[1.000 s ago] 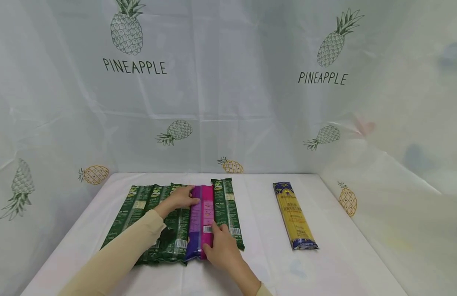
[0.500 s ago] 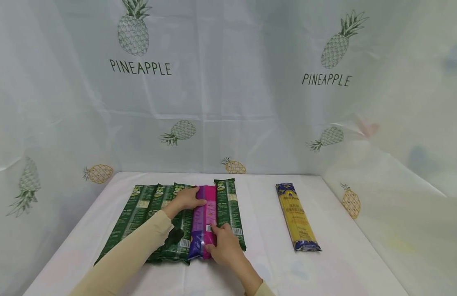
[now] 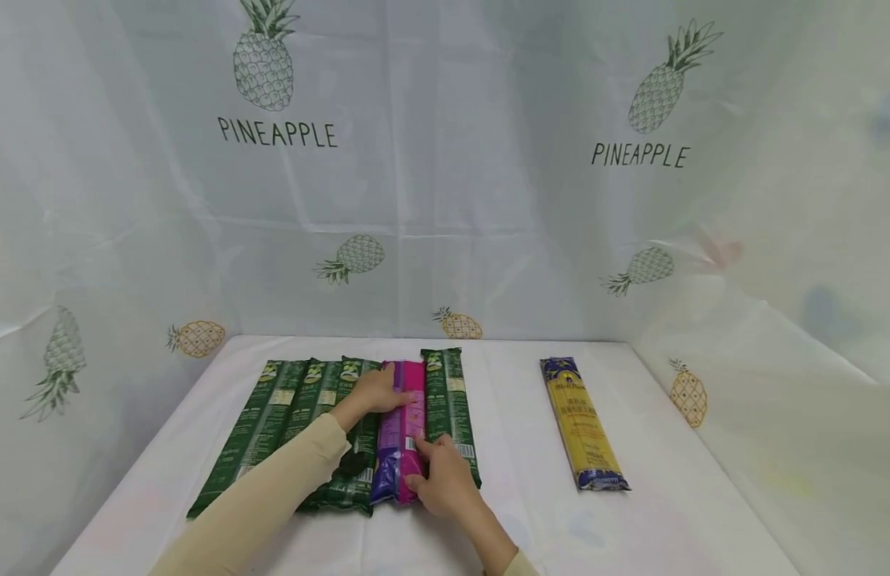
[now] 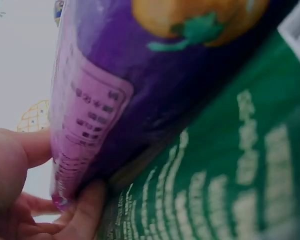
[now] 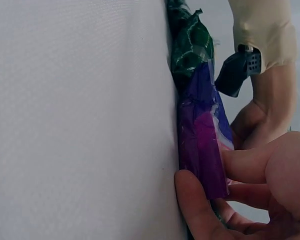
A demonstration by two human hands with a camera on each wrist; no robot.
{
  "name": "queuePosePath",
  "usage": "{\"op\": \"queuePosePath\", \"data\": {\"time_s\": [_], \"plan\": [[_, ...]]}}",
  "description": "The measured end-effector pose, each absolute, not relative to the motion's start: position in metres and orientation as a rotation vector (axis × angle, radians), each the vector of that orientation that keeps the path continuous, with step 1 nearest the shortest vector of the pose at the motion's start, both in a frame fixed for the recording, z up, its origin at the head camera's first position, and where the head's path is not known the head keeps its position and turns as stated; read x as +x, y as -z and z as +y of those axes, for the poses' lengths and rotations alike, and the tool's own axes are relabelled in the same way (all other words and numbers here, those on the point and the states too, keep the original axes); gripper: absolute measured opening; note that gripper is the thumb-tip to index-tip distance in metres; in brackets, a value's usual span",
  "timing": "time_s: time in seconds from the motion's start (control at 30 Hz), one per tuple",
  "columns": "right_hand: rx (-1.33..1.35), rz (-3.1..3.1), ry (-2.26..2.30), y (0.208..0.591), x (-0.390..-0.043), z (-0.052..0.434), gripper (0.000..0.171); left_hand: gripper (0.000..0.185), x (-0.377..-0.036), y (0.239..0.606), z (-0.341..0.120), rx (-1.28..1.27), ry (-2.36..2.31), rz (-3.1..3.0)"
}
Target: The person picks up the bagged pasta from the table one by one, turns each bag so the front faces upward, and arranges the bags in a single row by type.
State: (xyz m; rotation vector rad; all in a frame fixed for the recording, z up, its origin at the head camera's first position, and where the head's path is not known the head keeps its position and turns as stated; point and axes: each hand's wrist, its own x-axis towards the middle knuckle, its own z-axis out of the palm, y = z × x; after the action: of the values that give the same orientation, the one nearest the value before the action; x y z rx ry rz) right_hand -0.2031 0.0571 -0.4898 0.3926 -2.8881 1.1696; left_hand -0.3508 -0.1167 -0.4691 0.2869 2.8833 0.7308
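A purple and magenta long packet (image 3: 405, 432) lies on the white table (image 3: 531, 496), in a row between green packets (image 3: 286, 408) and one more green packet (image 3: 452, 408). My left hand (image 3: 376, 392) grips its far end. In the left wrist view the fingers (image 4: 85, 215) curl under the purple packet (image 4: 155, 75), which sits against a green packet (image 4: 230, 185). My right hand (image 3: 438, 476) pinches the near end. In the right wrist view its thumb (image 5: 195, 205) is below the crimped purple end (image 5: 202, 145) and its fingers (image 5: 260, 165) above.
A yellow spaghetti packet (image 3: 580, 424) with dark blue ends lies alone on the right of the table. A pale curtain with pineapple prints (image 3: 445, 200) closes off the back and both sides. Bare tablecloth (image 5: 80, 120) runs along the front.
Both hands have stayed on the purple packet. The left hand has slid a little further over its far end, and the right hand has edged slightly up the near end.
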Motion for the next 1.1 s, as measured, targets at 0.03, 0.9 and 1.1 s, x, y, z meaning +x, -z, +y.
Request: {"op": "queuePosePath", "data": {"time_s": [0.03,0.9,1.1], "plan": [[0.394,-2.886,-1.176,0.490,-0.203,0.058,0.063,0.093,-0.352,0.471,-0.116,0.266,-0.801,2.867],[0.350,-2.566,-1.858,0.474,-0.194,0.105,0.060,0.084,-0.332,0.419,-0.104,0.254,-1.637,2.628],[0.278,-2.308,-2.537,0.473,-0.196,0.119,0.077,0.079,-0.324,0.406,-0.089,0.270,-1.839,2.452]]}}
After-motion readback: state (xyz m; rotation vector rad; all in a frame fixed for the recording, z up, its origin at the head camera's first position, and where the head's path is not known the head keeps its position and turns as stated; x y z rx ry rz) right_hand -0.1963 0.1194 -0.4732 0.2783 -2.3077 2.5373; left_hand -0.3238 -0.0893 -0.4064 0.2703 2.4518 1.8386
